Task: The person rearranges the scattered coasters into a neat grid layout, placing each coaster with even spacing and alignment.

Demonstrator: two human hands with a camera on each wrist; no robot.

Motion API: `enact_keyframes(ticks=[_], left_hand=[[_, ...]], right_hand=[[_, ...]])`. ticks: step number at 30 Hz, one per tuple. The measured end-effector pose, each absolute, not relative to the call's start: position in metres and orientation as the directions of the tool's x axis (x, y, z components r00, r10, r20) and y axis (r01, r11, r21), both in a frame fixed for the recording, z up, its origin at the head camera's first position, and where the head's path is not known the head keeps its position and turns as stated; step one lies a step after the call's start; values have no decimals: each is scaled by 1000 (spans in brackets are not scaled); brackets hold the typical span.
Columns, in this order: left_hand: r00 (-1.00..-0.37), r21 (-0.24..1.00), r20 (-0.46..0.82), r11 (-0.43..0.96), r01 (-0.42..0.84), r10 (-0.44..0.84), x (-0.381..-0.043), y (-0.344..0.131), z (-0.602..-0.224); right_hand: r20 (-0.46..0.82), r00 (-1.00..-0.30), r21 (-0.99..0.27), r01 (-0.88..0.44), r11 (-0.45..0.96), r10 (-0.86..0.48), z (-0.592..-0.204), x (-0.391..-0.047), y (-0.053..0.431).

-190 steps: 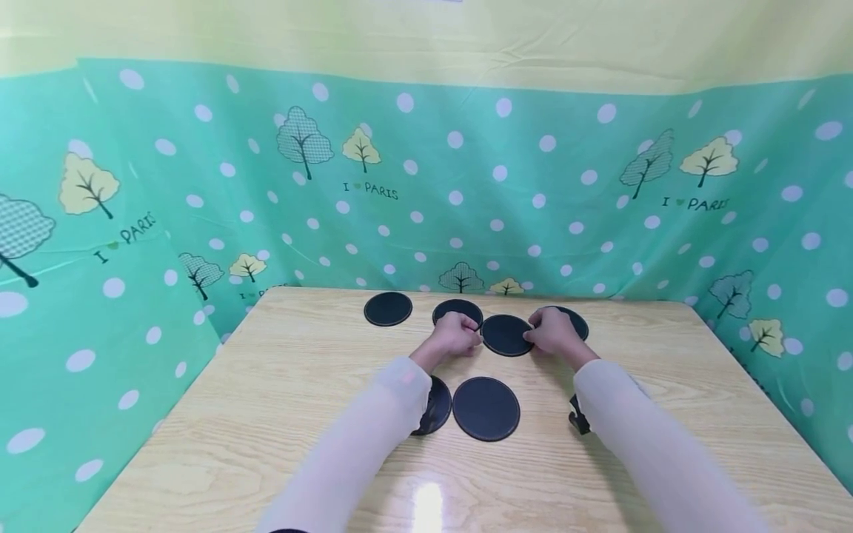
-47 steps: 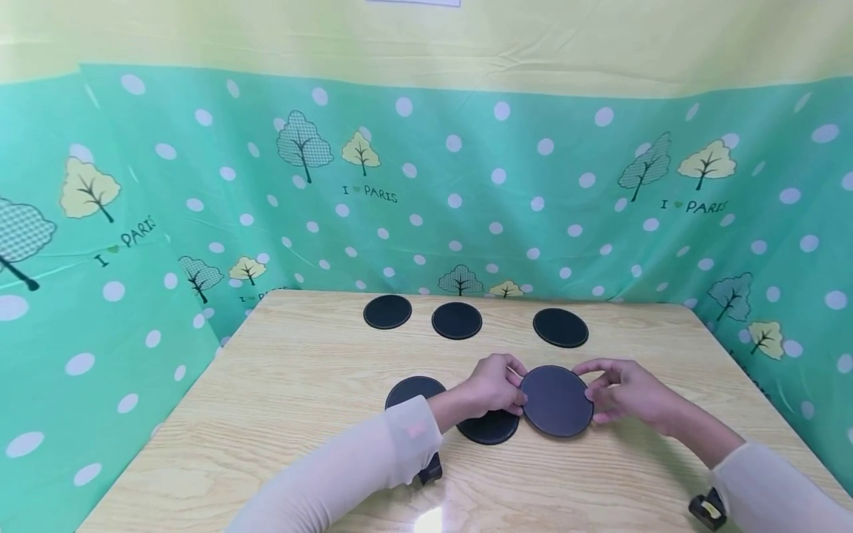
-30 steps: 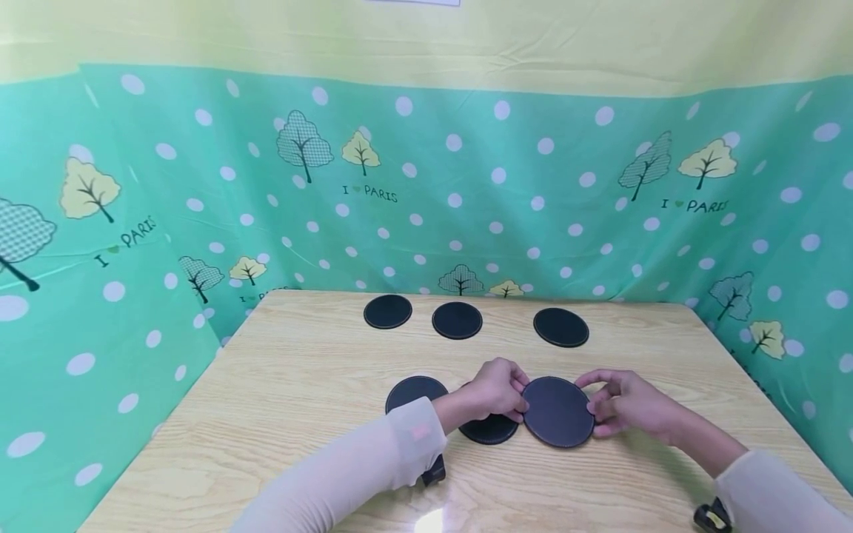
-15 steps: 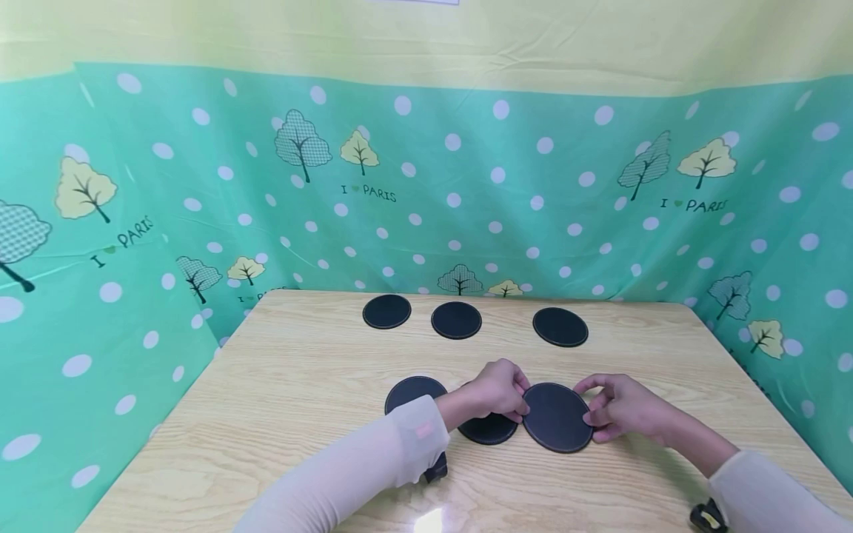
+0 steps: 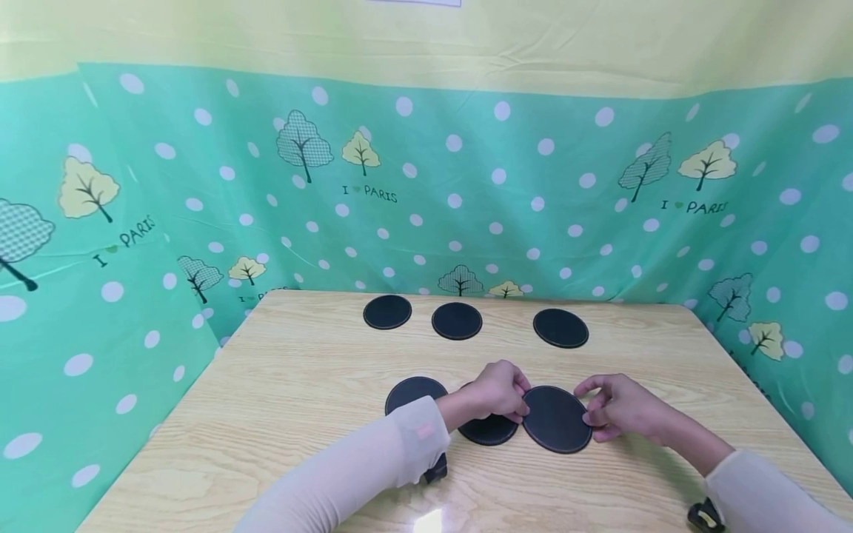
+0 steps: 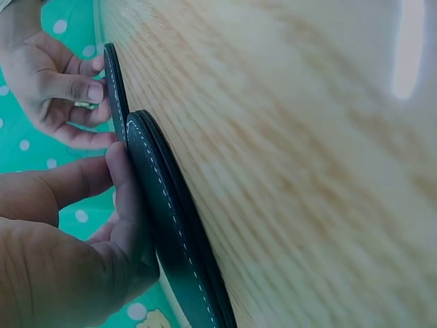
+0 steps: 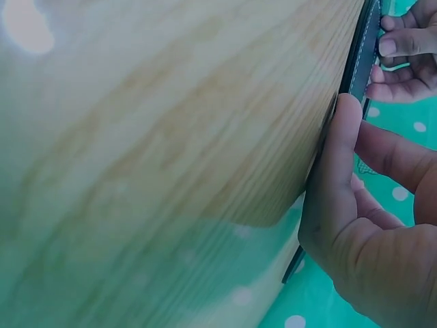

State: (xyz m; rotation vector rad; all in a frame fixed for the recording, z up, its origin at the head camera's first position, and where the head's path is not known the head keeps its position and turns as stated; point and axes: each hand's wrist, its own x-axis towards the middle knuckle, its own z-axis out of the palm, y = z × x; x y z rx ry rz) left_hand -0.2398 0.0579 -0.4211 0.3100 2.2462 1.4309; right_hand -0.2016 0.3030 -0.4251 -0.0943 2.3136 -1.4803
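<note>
A round black leather coaster [image 5: 557, 419] with pale edge stitching lies on the wooden table. My left hand [image 5: 496, 389] pinches its left rim, thumb on the edge. My right hand [image 5: 623, 407] holds its right rim between thumb and curled fingers. Under my left wrist lies a second coaster [image 5: 489, 430], partly hidden; its rim meets or nearly meets the held one. Further left, another coaster [image 5: 413, 390] shows behind my left sleeve. In the left wrist view, my left thumb [image 6: 123, 171] is where two coaster edges come together.
Along the back of the table [image 5: 300, 414] lie a left coaster [image 5: 387, 312], a middle coaster [image 5: 456, 320] and a right coaster [image 5: 560, 328], apart from each other. A green dotted curtain [image 5: 426, 200] hangs behind. Dark wrist devices sit under both sleeves.
The coaster was in the back row between two others; both hands brought it forward to the front row's right end. Over the last second it has lowered slightly and come flat.
</note>
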Motion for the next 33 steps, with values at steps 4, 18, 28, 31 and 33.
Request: enact_keyframes(ticks=[4, 18, 28, 31, 33], left_hand=[[-861, 908, -270, 412, -79, 431, -243, 58, -423], [-846, 942, -223, 332, -59, 484, -270, 53, -425], [-904, 925, -192, 378, -37, 383, -297, 64, -425], [-917, 916, -188, 400, -35, 351, -304, 66, -425], [-923, 909, -186, 415, -32, 337, -308, 66, -425]], right_hand=[[-281, -926, -878, 142, 457, -253, -425, -202, 305], [-215, -963, -839, 99, 535, -160, -417, -222, 314], [-155, -981, -834, 69, 547, -113, -415, -245, 330], [-148, -984, -829, 71, 554, -95, -414, -252, 333], [-148, -986, -824, 80, 561, -77, -414, -257, 333]])
